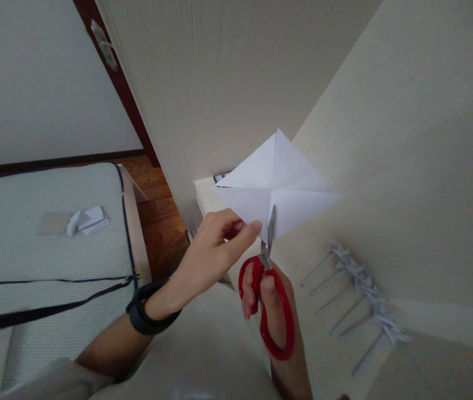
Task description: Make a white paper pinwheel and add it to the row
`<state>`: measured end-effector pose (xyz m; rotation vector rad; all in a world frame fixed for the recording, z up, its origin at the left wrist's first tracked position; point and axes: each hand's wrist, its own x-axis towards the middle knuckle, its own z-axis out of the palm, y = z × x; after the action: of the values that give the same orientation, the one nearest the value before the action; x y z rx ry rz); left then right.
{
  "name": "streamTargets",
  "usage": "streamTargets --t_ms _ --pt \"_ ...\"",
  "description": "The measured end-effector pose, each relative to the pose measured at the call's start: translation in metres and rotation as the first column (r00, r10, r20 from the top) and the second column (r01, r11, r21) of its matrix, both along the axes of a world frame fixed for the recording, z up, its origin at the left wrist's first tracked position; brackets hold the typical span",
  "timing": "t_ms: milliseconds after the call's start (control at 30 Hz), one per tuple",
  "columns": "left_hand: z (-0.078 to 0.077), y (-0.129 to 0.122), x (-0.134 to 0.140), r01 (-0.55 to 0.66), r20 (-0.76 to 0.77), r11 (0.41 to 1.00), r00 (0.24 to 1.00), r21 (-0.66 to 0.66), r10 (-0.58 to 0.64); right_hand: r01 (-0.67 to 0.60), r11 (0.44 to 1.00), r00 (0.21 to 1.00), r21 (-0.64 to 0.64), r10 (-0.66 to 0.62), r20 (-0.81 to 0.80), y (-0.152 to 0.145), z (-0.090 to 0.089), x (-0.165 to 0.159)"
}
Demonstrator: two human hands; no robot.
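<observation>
A white square of paper (298, 166), creased along both diagonals, is held up in front of me. My left hand (223, 241) pinches its near left edge between thumb and fingers. Red-handled scissors (288, 316) are in my right hand (275, 305), with thumb and fingers through the loops. Their blades lie along the crease at the paper's near corner, pointing toward its centre. A slit shows at the paper's left corner. The fingers behind the sheet are partly hidden.
Several white paper pinwheels on sticks (361, 283) lie in a row at right on a pale surface. A mattress (44, 189) at left bears folded paper (88, 220) and black straps (53, 308). A wooden panel (219, 83) rises ahead.
</observation>
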<state>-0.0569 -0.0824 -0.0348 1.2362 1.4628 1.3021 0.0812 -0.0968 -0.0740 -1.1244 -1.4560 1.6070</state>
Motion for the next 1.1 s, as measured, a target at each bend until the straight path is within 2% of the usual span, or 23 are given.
streamTargets --t_ms 133,433,733,1100 --pt "0.000 0.000 0.000 -0.003 -0.006 1.000 1.000 -0.004 0.003 -0.038 0.998 0.999 -0.045 0.036 -0.041 0.002 -0.004 -0.001" --pt "-0.002 0.000 0.000 0.012 0.018 1.000 1.000 0.008 -0.013 -0.030 0.995 0.998 -0.096 0.024 -0.060 0.002 -0.005 -0.001" --pt "-0.001 -0.001 -0.001 -0.007 -0.023 1.000 1.000 -0.005 0.007 -0.059 0.992 0.997 -0.113 0.053 -0.058 0.003 -0.010 0.001" --pt "-0.002 -0.001 0.000 0.012 0.008 1.000 1.000 -0.019 -0.012 -0.054 0.993 0.998 -0.100 0.050 -0.049 0.001 -0.012 0.001"
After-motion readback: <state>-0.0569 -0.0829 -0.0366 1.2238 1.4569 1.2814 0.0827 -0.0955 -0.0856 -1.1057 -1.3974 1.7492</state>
